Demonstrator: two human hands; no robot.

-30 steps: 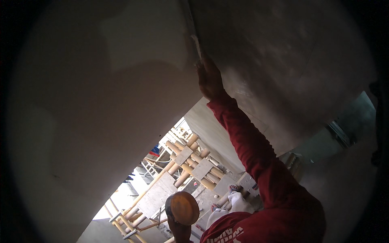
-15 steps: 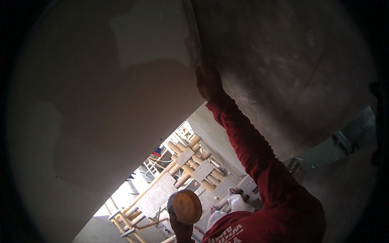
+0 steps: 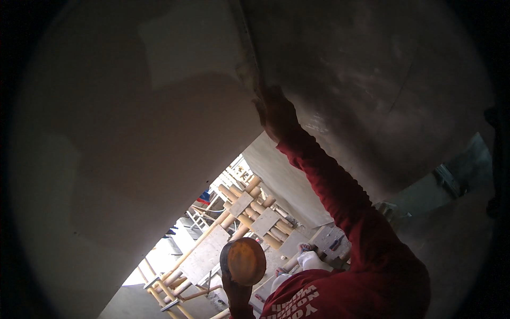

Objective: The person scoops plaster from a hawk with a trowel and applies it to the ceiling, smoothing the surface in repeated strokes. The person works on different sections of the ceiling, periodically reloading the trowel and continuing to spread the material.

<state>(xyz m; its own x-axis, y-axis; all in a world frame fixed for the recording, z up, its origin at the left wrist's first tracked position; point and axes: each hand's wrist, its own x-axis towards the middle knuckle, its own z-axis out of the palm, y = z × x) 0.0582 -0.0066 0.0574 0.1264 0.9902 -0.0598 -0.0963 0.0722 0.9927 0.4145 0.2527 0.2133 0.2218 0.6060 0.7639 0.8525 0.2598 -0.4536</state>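
My right hand (image 3: 277,112) reaches up to the seam where a pale smooth surface (image 3: 175,138) meets a darker grey-brown wall (image 3: 361,90). Its fingers are closed around a flat scraper-like tool (image 3: 246,73), whose pale blade lies against the seam; deep shadow hides its handle and exact shape. Low in the view, my left hand (image 3: 235,291) holds a round bowl (image 3: 247,261) from beneath and the side. The bowl's inside looks orange-brown, and it is tilted so that the inside faces up at me.
Far below are wooden poles (image 3: 241,231) lashed and crossed as scaffolding, with flat boards (image 3: 210,255) across them. My feet (image 3: 305,250) stand on a board. Bright daylight comes through the opening at the left. Some dark items (image 3: 447,179) lie at the right.
My right hand has slid slightly down and to the right along the seam, and the pale blade shows more. The bowl stays in my left hand, almost in the same place.
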